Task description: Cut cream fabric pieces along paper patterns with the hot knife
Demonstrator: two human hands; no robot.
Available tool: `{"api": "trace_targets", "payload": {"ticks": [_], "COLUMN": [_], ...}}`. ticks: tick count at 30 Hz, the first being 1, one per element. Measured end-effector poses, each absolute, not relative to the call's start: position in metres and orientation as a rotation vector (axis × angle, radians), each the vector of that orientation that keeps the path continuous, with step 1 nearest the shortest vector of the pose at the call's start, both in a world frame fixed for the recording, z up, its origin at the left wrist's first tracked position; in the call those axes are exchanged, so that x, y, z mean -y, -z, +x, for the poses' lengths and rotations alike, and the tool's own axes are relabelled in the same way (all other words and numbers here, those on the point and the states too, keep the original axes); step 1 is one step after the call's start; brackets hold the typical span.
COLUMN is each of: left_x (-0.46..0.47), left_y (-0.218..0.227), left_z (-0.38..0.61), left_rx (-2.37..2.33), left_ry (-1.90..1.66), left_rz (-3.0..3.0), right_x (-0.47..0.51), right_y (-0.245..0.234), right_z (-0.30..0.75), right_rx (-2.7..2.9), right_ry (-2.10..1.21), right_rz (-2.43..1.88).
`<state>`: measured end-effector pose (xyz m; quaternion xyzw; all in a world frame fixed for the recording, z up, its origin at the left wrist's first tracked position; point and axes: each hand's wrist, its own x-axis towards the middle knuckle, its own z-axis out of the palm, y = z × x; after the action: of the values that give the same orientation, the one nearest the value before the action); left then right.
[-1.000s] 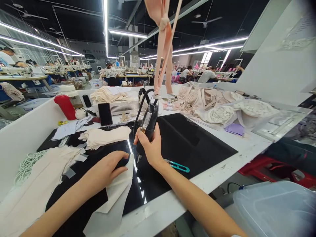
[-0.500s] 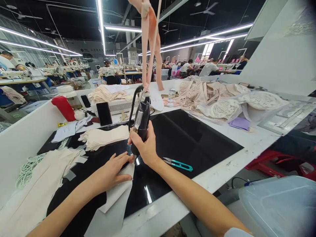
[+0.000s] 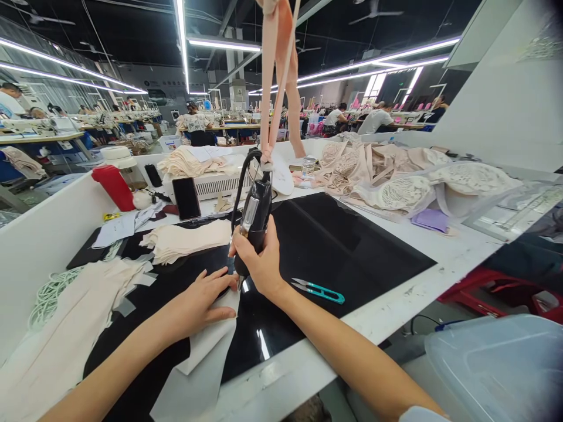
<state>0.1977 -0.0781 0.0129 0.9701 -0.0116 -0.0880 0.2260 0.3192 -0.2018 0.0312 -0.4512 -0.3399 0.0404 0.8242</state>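
Observation:
My right hand [image 3: 263, 258] is wrapped round a black corded electric hand tool [image 3: 255, 214], held upright with its narrow tip pointing down. The tool hangs from knotted peach elastic straps [image 3: 269, 99]. Its tip meets the edge of a pale fabric piece [image 3: 206, 346], beside my left fingertips; the exact contact is too small to make out. My left hand [image 3: 209, 299] lies flat on that fabric with its fingers stretched out, pressing it to the glossy black board [image 3: 316, 246]. Teal thread snips [image 3: 323, 292] lie just right of my right wrist.
Beige fabric stacks [image 3: 189, 240] and longer strips [image 3: 74, 322] lie left. A phone [image 3: 186, 198] and a red object [image 3: 113, 186] stand behind. Lace bra pieces [image 3: 396, 187] are piled back right. The white table edge [image 3: 387, 310] runs along the front right.
The view has tilted slightly, and the straps and the tool's top appear a little further right. Both hands keep nearly the same places on the tool and the fabric.

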Motion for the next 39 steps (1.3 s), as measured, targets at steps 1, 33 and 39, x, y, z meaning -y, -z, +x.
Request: {"api": "trace_targets", "payload": {"ticks": [1, 33, 39], "left_x": [0.079, 0.071, 0.071], "left_y": [-0.014, -0.007, -0.006], "left_z": [0.198, 0.199, 0.198], "left_rx": [0.027, 0.081, 0.058], "left_ry": [0.257, 0.179, 0.199], "left_rz": [2.669, 2.584, 2.593], "right_x": [0.201, 0.219, 0.220], "right_y": [-0.031, -0.031, -0.031], "right_z": [0.319, 0.295, 0.292], "right_rx": [0.727, 0.748, 0.754], "right_ry": [-0.086, -0.200, -0.191], "right_rz": [-0.964, -0.909, -0.927]}}
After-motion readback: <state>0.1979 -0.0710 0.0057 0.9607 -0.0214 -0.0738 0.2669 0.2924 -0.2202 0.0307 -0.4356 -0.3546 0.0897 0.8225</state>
